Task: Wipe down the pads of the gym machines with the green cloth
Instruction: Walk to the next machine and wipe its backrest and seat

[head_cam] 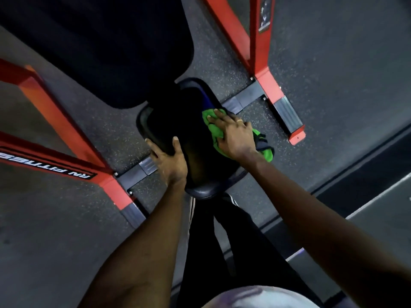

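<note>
A person's right hand [233, 135], fingers spread flat, is pressing the green cloth [214, 128] onto the right side of the seat pad [195, 138] while the left hand [170, 160] is gripping its left edge.

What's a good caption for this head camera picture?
The right hand presses green cloth on seat pad while left hand grips its edge.

Arms: both forearms [151, 241] bare right up to the frame's edge.
Ring: thin gold-coloured band [239, 121] on one finger of the right grip [233, 136].
Trousers: black fabric trousers [233, 230] with narrow white side stripes [192, 211].
Top: pale grey-white garment [255, 296], faintly purple-tinged, at the bottom edge.
</note>
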A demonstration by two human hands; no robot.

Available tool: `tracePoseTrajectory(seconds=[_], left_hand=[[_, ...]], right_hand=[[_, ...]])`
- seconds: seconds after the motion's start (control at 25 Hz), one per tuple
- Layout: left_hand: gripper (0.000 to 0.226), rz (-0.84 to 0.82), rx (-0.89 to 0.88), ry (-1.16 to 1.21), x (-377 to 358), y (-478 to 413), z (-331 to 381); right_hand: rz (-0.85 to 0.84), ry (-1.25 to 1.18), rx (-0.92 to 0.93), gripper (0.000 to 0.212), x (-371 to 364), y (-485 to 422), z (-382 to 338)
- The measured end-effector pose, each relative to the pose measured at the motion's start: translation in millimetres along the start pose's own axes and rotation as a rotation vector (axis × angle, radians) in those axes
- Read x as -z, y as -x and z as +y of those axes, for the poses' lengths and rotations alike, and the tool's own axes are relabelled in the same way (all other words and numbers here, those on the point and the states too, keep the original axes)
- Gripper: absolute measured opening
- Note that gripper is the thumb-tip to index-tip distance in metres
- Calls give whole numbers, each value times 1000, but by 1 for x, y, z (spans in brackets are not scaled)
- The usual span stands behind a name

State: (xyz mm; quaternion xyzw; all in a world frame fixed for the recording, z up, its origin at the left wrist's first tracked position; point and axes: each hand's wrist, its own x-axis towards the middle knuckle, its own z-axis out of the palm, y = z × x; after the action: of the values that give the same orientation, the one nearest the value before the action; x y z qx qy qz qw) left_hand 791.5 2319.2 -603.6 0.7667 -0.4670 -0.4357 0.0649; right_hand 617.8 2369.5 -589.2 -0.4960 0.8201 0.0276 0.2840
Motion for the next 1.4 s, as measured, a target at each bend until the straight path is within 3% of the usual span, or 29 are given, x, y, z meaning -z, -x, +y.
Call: tracePoseTrajectory(seconds=[0.2,0.48,0.72,0.84,0.92,1.04,1.24,1.4], left_hand=[[88,2,47,-12,0,-2,-1],[88,93,68,-5,-9,-9,-7],[83,103,141,-11,-8,9,2],[79,79,215,31,-15,36,-6],[78,157,242,54,-22,46,-14],[78,251,231,58,-27,45,-16],[78,287,250,76,-29,45,-16],[78,260,261,101,-31,41,-22]], right_hand=[[15,40,68,66,-5,18,5],[-81,146,199,59,14,-115,-28],[-112,165,364,66,13,-66,9],[-98,194,323,62,21,-109,-15],[-120,221,341,59,20,-129,-47],[-104,314,577,59,1,-127,-91],[-229,453,942,60,-26,-115,-143],[-144,381,714,58,-14,-129,-111]])
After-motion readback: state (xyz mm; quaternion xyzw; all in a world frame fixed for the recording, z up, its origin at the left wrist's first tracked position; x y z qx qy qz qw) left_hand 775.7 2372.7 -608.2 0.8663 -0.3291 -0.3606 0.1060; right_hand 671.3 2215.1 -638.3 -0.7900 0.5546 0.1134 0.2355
